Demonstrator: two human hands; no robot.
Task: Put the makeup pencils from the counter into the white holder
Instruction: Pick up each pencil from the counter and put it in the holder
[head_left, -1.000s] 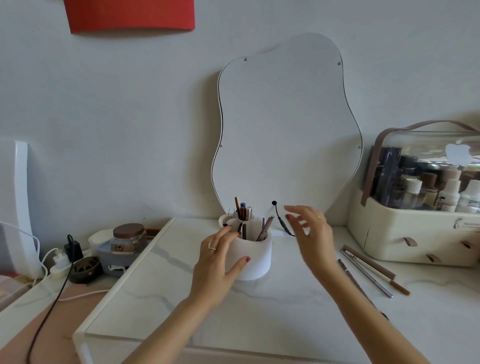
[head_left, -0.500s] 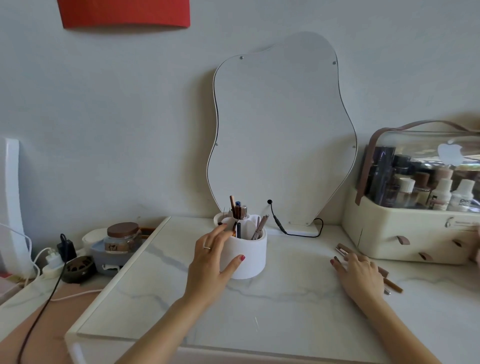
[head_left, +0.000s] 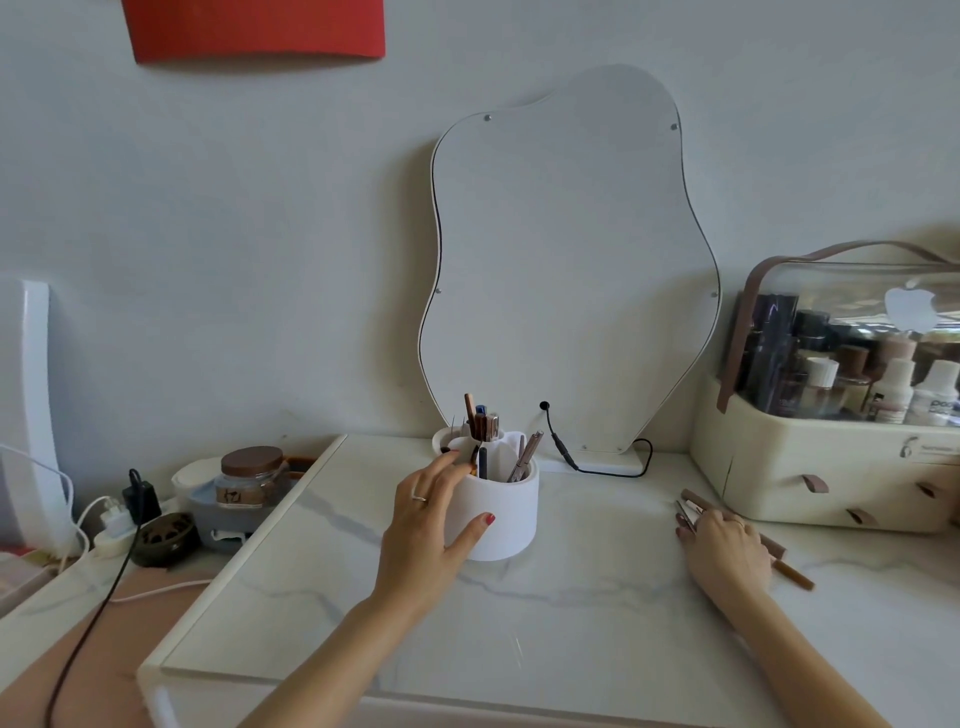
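The white holder (head_left: 506, 512) stands mid-counter with several pencils and pens upright in it. My left hand (head_left: 431, 525) wraps its left side, thumb on the front wall, fingers at the rim. My right hand (head_left: 724, 545) lies palm-down on the counter at the right, over a few loose makeup pencils (head_left: 693, 506). Their brown and silver ends stick out past my fingertips, and a brown tip (head_left: 795, 576) shows behind my wrist. The fingers cover the pencils, so whether they pinch one is hidden.
A wavy mirror (head_left: 571, 270) leans on the wall behind the holder, its black cable (head_left: 566, 457) trailing on the counter. A cream cosmetics case (head_left: 831, 467) sits at the right. Left of the counter are a jar (head_left: 252, 480), chargers and cords.
My right hand dropped from beside the holder down to the pencils on the right and settled on them. My left hand stayed on the holder.
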